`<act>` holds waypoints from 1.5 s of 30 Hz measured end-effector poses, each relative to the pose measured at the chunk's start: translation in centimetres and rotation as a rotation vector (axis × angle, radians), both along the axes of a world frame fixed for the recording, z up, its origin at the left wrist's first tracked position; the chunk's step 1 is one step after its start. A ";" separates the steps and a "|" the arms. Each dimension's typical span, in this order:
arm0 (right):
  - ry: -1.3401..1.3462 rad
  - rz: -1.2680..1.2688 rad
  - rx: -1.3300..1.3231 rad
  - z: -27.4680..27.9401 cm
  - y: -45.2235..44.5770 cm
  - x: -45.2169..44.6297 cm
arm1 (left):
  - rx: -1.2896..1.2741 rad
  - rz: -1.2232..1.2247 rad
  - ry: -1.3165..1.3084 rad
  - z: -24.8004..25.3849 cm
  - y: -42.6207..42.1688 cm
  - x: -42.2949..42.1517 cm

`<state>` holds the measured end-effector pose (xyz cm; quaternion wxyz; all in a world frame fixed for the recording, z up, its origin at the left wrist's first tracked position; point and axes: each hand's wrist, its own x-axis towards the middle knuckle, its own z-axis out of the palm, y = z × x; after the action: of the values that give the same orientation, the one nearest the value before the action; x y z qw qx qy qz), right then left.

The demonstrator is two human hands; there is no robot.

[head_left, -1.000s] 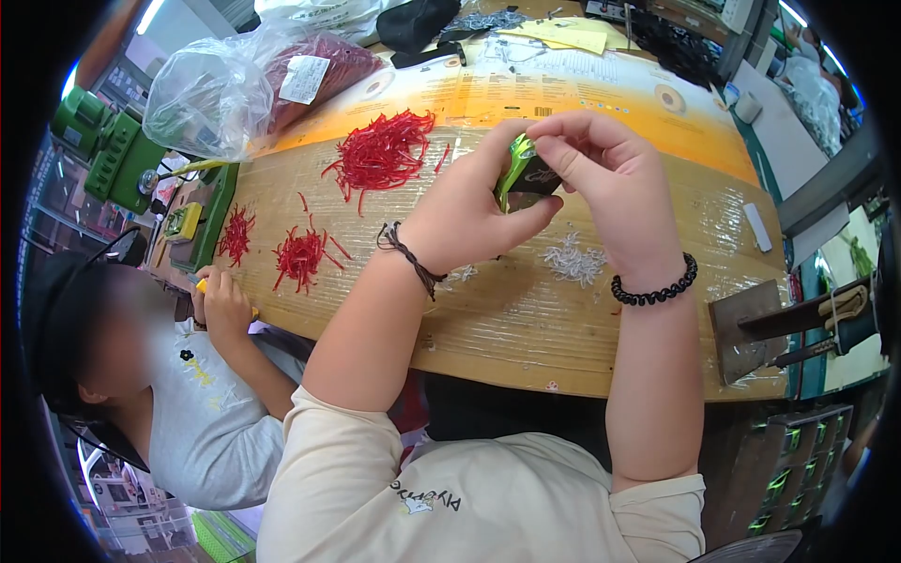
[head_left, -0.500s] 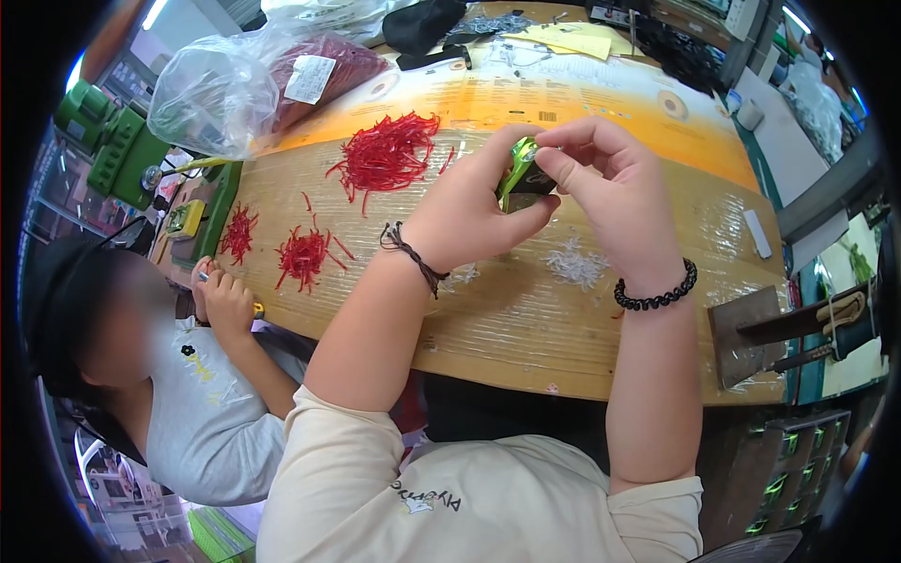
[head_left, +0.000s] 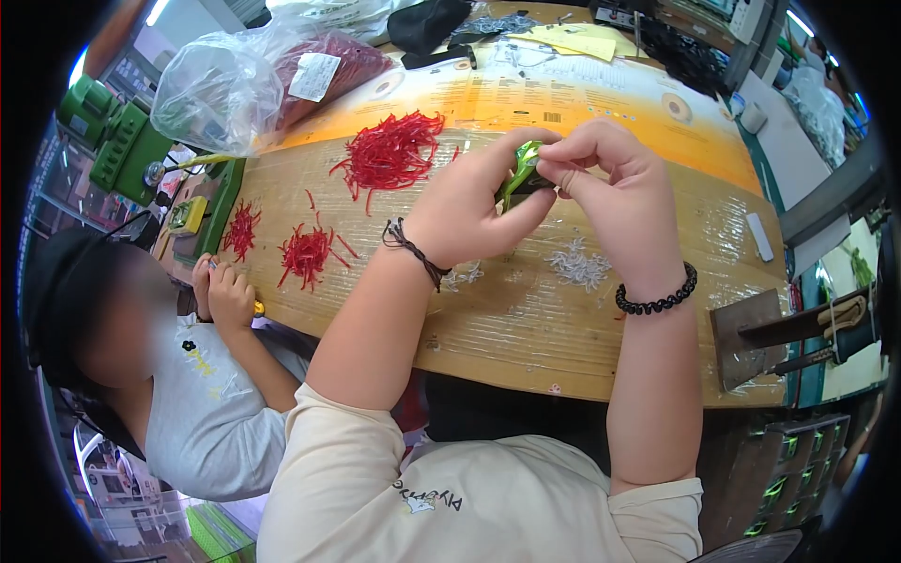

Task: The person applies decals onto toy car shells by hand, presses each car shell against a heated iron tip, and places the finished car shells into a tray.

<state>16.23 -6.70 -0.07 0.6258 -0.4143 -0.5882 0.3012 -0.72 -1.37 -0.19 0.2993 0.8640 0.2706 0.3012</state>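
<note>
My left hand (head_left: 465,211) grips a small black and shiny bright-green object (head_left: 525,167) between thumb and fingers, above the table. At the object's right end, the thumb and forefinger of my right hand (head_left: 624,188) are pinched together; whatever is between them is too small to make out. Below my hands lies a heap of small clear-white pieces (head_left: 577,265), with more white pieces (head_left: 462,275) beside my left wrist. Left of my left hand is a large heap of thin red strips (head_left: 389,155), with smaller red heaps (head_left: 306,255) nearer the co-worker.
A co-worker (head_left: 206,403) sits at the left, hands together at the table edge. A green machine (head_left: 117,141) and a plastic bag of red material (head_left: 324,75) stand at the back left. At the right are a metal plate (head_left: 746,338) and dark-handled tools (head_left: 798,324).
My right fingertips have shifted slightly against the object's end, and the object has tilted a little in my left hand. The co-worker's hands have moved slightly.
</note>
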 end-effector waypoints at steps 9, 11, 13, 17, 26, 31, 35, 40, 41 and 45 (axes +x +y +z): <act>0.246 0.106 -0.002 0.0 -0.1 -1.2 | -0.289 -0.138 -0.360 -0.2 -0.3 -0.2; 0.395 0.123 -0.051 0.0 -0.3 -1.7 | -0.332 -0.167 -0.365 0.2 -0.4 -0.3; 0.584 0.111 -0.084 0.5 -0.7 -2.7 | -0.329 -0.210 -0.398 0.3 -0.4 -0.2; 0.605 0.296 -0.186 0.1 -0.5 -2.7 | -0.302 -0.213 -0.371 0.0 -0.2 -0.4; 0.693 0.354 -0.117 -0.8 -0.4 -4.0 | -0.276 -0.085 -0.469 -1.5 0.9 -0.7; 0.725 0.165 -0.414 -1.9 0.3 -4.8 | -0.419 0.011 -0.649 1.1 3.2 -2.2; 0.051 0.163 -0.411 -3.9 -0.4 -6.5 | -0.524 -0.097 -0.932 1.1 4.8 -3.7; -0.529 0.174 -0.300 -4.6 -1.3 -7.8 | -0.548 -0.015 -0.944 0.4 5.7 -4.0; -0.567 0.158 -0.253 -4.6 -1.6 -7.9 | -0.559 -0.004 -0.937 0.3 5.7 -3.9; -0.742 0.177 -0.299 -3.2 -3.0 -7.8 | -0.618 0.021 -0.944 0.3 5.4 -3.6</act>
<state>8.47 -9.68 -3.30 0.2759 -0.5290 -0.7571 0.2660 -4.31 4.01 0.14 0.6241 0.5050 0.1918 0.5646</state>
